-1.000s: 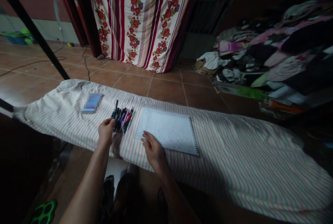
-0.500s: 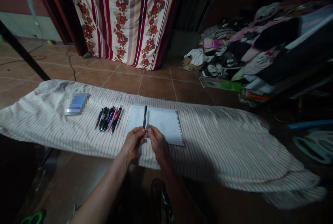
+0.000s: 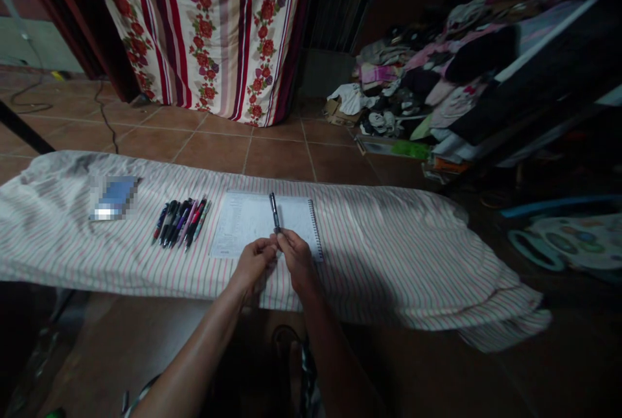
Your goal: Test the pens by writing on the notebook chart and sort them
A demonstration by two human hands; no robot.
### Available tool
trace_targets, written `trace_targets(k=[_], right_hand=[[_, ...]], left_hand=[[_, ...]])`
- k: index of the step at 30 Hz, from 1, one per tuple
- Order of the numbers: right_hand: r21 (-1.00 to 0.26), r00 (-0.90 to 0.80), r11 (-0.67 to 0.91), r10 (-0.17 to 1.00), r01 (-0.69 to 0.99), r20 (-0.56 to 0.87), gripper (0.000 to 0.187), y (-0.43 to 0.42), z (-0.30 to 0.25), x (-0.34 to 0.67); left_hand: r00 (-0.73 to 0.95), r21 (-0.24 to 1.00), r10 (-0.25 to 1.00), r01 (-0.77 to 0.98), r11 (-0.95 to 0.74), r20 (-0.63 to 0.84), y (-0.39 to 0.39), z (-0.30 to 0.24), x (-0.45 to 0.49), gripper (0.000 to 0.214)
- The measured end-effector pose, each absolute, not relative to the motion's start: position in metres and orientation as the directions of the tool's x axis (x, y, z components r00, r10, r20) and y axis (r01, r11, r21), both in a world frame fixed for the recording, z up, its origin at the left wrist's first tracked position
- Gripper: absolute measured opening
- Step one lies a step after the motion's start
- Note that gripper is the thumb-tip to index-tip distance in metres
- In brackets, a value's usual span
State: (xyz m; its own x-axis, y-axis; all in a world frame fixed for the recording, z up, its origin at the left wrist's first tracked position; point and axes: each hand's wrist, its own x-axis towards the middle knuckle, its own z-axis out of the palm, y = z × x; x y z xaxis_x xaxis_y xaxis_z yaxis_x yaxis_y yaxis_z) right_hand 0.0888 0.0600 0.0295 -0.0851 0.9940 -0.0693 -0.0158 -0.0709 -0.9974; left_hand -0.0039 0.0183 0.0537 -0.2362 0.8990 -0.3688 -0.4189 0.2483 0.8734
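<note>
A dark pen (image 3: 275, 212) stands nearly upright above a spiral notebook (image 3: 243, 223), its top leaning slightly left. My right hand (image 3: 297, 259) pinches the pen low down between thumb and fingers. My left hand (image 3: 255, 264) is closed, its fingertips meeting the right hand's at the pen's lower end. That end is hidden by the fingers. The notebook's spiral binding is on its right side, and faint writing or print covers the page. Left of it, several pens (image 3: 181, 222) lie side by side in a row.
A striped cloth (image 3: 389, 249) covers the long surface under the notebook. A blurred-out blue item (image 3: 116, 196) lies at its left. Beyond are a tiled floor (image 3: 218, 146), a floral curtain (image 3: 208, 29) and a heap of clothes (image 3: 418, 81) at the right.
The view has turned slightly right, so things sit further left. The pen has gone from upright to tilted left, and its lower end has shifted toward my right hand.
</note>
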Motion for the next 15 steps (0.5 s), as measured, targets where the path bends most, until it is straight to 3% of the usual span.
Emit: trace_targets(k=[4, 7, 11, 15], right_hand=[[-0.997, -0.09, -0.072, 0.993, 0.021, -0.074, 0.029, 0.065, 0.027, 0.098], [-0.997, -0.158, -0.016, 0.987, 0.08, -0.028, 0.029, 0.064, 0.031, 0.103], [-0.998, -0.289, 0.044, 0.957, 0.043, 0.03, 0.024, 0.062, 0.032, 0.104], [-0.992, -0.261, -0.068, 0.965, -0.104, -0.038, 0.03, 0.062, 0.029, 0.1]], left_hand=[[-0.403, 0.921, 0.861, -0.353, 0.167, -0.31, 0.023, 0.052, -0.009, 0.03], [-0.327, 0.871, 0.871, -0.45, 0.199, -0.368, 0.024, 0.055, -0.011, 0.039], [-0.212, 0.763, 0.896, -0.62, 0.184, -0.389, 0.027, 0.054, -0.01, 0.03], [-0.198, 0.637, 0.868, -0.754, 0.162, -0.456, 0.03, 0.052, -0.011, 0.009]])
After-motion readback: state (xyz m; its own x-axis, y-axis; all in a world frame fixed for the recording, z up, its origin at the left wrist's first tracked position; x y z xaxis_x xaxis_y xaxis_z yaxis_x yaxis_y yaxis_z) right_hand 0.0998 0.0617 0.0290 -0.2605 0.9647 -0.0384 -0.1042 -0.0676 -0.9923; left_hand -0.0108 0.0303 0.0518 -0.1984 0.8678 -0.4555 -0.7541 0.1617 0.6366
